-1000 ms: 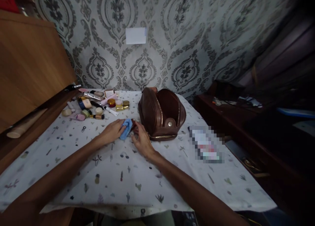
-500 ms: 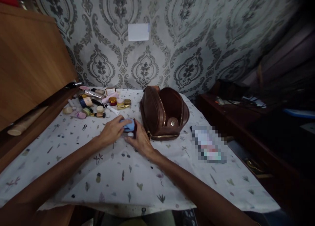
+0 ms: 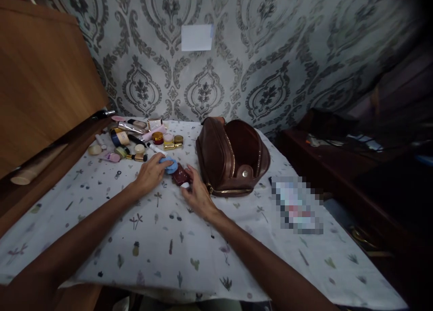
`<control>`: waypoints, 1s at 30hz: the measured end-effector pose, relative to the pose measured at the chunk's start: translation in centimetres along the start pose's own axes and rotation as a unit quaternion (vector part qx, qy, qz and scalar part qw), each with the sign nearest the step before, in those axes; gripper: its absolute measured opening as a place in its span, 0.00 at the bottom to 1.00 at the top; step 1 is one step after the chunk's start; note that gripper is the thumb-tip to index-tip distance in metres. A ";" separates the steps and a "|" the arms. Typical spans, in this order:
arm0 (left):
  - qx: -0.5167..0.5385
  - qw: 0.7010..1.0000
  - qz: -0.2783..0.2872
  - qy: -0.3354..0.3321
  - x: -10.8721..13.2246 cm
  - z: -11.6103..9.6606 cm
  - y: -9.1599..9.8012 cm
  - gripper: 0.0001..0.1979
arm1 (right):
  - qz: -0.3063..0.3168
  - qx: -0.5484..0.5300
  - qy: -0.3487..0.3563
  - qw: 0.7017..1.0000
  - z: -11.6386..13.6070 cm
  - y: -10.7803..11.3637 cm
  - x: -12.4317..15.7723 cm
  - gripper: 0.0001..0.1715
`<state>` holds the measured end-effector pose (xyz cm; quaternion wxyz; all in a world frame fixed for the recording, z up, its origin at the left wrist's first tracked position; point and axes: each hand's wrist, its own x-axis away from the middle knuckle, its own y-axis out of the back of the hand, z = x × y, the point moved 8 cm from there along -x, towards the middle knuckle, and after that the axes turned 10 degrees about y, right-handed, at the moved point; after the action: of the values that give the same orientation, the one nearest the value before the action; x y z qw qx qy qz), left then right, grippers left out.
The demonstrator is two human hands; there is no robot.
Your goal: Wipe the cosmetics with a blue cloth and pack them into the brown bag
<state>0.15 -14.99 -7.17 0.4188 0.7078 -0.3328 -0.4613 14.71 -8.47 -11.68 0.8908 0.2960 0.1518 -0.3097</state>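
My left hand [image 3: 150, 174] is closed around a light blue cloth [image 3: 171, 165], which touches one end of a small dark red bottle [image 3: 180, 176]. The bottle is tilted, with a white cap at its lower end. Gripping it by the cap end is my right hand [image 3: 198, 194], thumb and fingers on either side. Both hands are just above the table, left of an unzipped brown leather bag [image 3: 216, 162]. Beyond my left hand lie several cosmetics, among them a red jar with a gold lid [image 3: 157, 137] and a white tube [image 3: 157, 149].
A patterned white cloth [image 3: 162, 239] covers the table. To the right of the bag lies a blurred-out flat object [image 3: 297, 206]. A wooden panel [image 3: 47, 67] borders the left side, and a papered wall [image 3: 264, 40] stands behind.
The blue cloth has moved to the bottle's upper left end, so more of the dark red bottle shows. The hands have drawn slightly apart. The view has shifted a little.
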 end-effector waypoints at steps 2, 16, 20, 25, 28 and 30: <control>0.020 1.000 -0.001 0.018 0.0 0.8 0.0 0.22 | -0.013 0.028 0.001 1.000 -0.2 0.2 0.2 0.43; 0.094 0.991 -0.091 -0.033 1.7 -0.9 1.9 0.21 | 0.002 0.131 0.053 0.990 0.9 1.0 0.7 0.26; 0.014 0.977 -0.133 -0.166 3.4 -4.7 2.6 0.19 | 0.018 0.096 0.079 0.992 2.0 0.7 0.6 0.26; -0.060 0.978 -0.110 -0.168 3.1 -4.5 2.5 0.16 | -0.013 0.057 0.023 0.998 1.2 1.0 0.8 0.23; -0.063 0.987 -0.093 -0.117 2.2 -2.6 2.5 0.16 | -0.015 0.048 0.004 0.999 1.1 1.0 0.8 0.18; -0.045 0.991 -0.085 -0.089 1.7 -1.6 2.5 0.17 | -0.019 0.044 -0.004 0.999 1.2 1.2 0.7 0.15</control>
<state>2.03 -17.09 -5.26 0.3785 0.6700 -0.2859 -0.5710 16.11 -8.78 -10.58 0.8713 0.3310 0.1401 -0.3342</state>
